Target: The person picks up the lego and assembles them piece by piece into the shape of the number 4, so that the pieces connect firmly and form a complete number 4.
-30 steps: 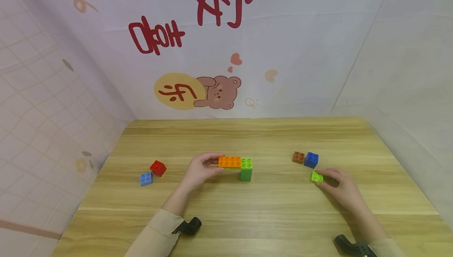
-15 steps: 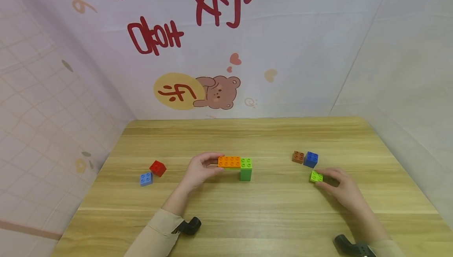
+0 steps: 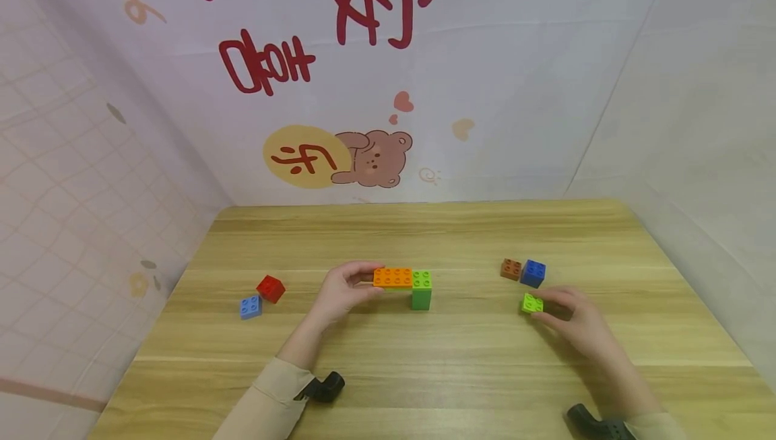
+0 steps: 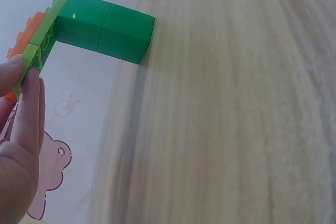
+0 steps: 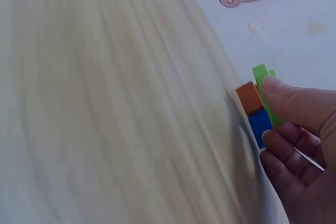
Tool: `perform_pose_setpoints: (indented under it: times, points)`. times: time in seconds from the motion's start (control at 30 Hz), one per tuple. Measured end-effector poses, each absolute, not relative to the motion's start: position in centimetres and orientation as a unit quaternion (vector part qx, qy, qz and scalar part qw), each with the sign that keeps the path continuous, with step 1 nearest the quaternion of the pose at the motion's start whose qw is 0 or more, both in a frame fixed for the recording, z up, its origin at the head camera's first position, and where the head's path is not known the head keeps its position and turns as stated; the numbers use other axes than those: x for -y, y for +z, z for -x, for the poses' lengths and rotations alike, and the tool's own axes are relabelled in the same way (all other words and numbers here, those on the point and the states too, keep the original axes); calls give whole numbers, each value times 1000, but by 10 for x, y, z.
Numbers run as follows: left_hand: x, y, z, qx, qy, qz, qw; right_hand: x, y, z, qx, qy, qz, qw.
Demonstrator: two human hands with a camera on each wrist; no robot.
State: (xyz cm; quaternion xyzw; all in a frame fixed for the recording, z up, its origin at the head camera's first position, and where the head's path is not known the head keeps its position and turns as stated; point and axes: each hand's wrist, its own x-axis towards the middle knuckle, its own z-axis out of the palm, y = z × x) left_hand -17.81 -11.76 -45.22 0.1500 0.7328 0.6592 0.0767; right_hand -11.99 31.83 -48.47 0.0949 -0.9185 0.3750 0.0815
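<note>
My left hand (image 3: 341, 293) pinches the left end of a small building-block structure. On its top are an orange brick (image 3: 393, 277) and a light green piece (image 3: 422, 279). Two dark green bricks (image 4: 104, 27) stacked at the other end stand on the table as its leg; the held end overhangs with a gap below. Between thumb and fingers my right hand (image 3: 577, 321) holds a lime green brick (image 3: 532, 303), clear of the table in the right wrist view. Behind it are a brown brick (image 3: 511, 269) and a dark blue brick (image 3: 533, 273).
A red brick (image 3: 271, 288) and a light blue brick (image 3: 251, 306) lie close together on the left of the wooden table (image 3: 461, 386). Printed white cloth (image 3: 509, 76) hangs behind the table and along its sides.
My right hand has shifted slightly left with the lime green brick, away from the dark blue brick. The left hand and the structure have stayed in place.
</note>
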Motion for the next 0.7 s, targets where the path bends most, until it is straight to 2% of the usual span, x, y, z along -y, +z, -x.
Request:
perform_pose_setpoints:
  times: [0.27, 0.7]
  points:
    - [118, -452, 178, -730, 660, -156, 77, -297, -486, 127, 914, 366, -137, 108]
    - [117, -448, 177, -737, 654, -157, 74, -256, -480, 136, 900, 389, -174, 91]
